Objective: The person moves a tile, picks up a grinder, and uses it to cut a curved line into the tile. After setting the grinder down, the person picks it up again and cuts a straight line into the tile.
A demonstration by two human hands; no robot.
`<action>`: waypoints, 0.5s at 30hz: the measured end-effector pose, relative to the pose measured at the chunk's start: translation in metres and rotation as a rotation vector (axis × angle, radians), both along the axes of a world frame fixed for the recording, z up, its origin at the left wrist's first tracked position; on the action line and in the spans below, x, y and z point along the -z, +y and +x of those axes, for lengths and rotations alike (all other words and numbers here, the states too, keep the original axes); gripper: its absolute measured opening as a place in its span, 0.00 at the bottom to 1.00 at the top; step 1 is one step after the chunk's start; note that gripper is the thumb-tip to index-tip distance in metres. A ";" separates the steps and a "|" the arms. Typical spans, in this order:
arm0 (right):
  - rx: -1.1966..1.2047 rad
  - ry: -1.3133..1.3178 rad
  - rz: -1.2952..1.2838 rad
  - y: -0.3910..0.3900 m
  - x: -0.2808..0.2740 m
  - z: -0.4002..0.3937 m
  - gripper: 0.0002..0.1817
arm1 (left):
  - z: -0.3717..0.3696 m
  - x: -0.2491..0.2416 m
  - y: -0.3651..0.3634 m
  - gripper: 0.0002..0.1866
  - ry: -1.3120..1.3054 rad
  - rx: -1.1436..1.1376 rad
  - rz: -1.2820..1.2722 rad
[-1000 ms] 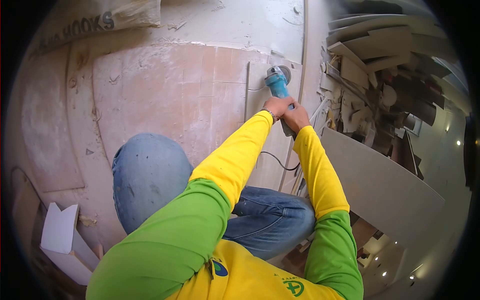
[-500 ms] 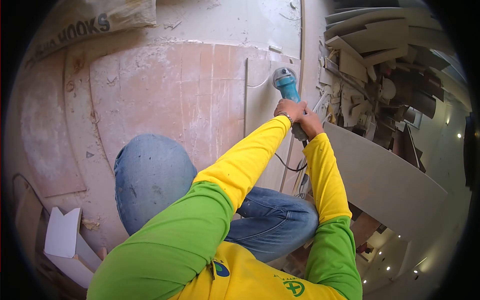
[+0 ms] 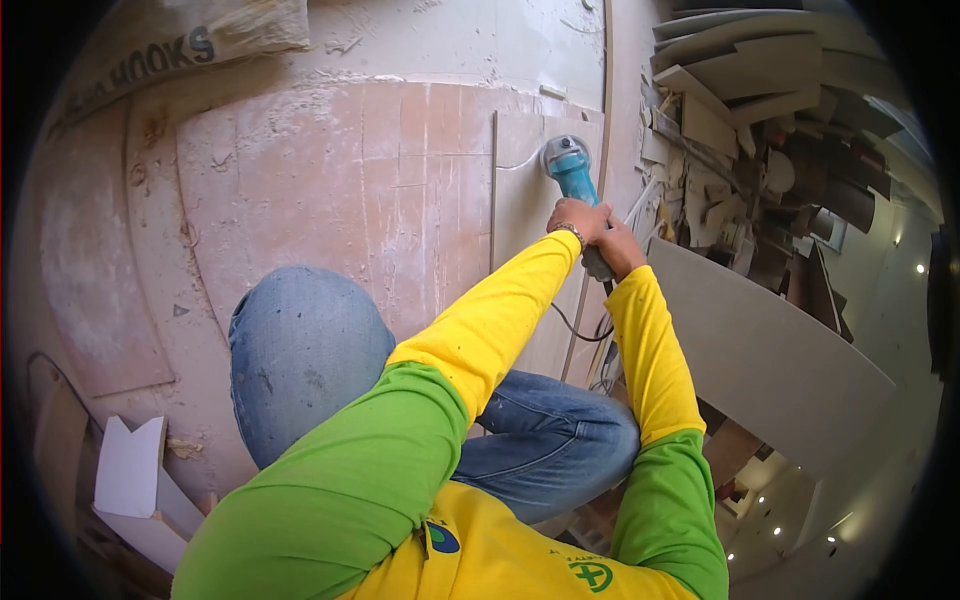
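A teal angle grinder (image 3: 573,178) rests over a pale tile (image 3: 515,215), its round disc guard (image 3: 566,156) near the tile's far end. My left hand (image 3: 577,216), with a watch at the wrist, is wrapped round the grinder's body. Just behind it, my right hand (image 3: 622,250) grips the dark rear part, and the two hands touch. A thin curved line (image 3: 518,164) runs across the tile from its left edge up to the guard. From the grinder's back end a black cord (image 3: 580,333) loops down.
Dusty reddish boards (image 3: 300,190) cover the floor at left. Offcuts and broken panels (image 3: 760,90) are piled at right, above a large grey slab (image 3: 760,350). A printed sack (image 3: 190,50) lies top left, a white angled piece (image 3: 135,470) bottom left. My bent knee (image 3: 310,350) is close by.
The grinder has shifted very slightly left over the tile. Both hands keep the same hold, and the whole view has moved a little.
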State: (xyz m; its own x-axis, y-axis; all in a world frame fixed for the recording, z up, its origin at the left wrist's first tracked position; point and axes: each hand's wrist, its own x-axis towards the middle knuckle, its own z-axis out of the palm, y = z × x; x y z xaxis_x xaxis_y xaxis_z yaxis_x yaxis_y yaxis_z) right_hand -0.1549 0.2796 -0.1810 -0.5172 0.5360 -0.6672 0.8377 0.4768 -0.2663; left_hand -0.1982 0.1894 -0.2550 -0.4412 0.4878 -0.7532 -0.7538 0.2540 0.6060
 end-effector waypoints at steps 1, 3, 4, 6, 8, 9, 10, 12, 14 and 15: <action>0.002 0.002 -0.004 0.000 -0.001 0.000 0.31 | -0.001 -0.001 0.000 0.41 0.001 0.001 -0.004; 0.016 -0.009 -0.012 -0.005 -0.005 -0.004 0.31 | -0.001 0.002 0.002 0.41 0.011 0.012 -0.007; 0.029 -0.018 -0.021 -0.008 -0.007 -0.005 0.31 | -0.001 0.003 0.003 0.40 0.023 0.022 -0.011; 0.019 -0.011 -0.013 -0.004 -0.001 -0.003 0.31 | -0.001 0.005 0.003 0.40 0.025 0.021 -0.013; 0.009 -0.002 -0.005 -0.002 0.002 -0.003 0.32 | -0.004 0.005 0.002 0.40 0.027 0.021 -0.014; -0.002 -0.004 -0.005 -0.002 0.002 -0.004 0.31 | -0.007 0.005 -0.001 0.42 -0.030 0.052 0.025; -0.013 -0.005 -0.006 -0.003 0.002 -0.005 0.31 | -0.010 0.005 -0.003 0.45 -0.088 0.084 0.064; -0.008 -0.012 -0.001 -0.004 0.003 -0.006 0.31 | -0.011 0.007 -0.004 0.45 -0.087 0.089 0.067; -0.005 -0.019 0.003 -0.005 0.005 -0.008 0.31 | -0.013 0.008 -0.007 0.45 -0.086 0.093 0.069; 0.006 -0.020 -0.007 -0.005 0.006 -0.008 0.31 | -0.014 0.008 -0.009 0.45 -0.095 0.105 0.076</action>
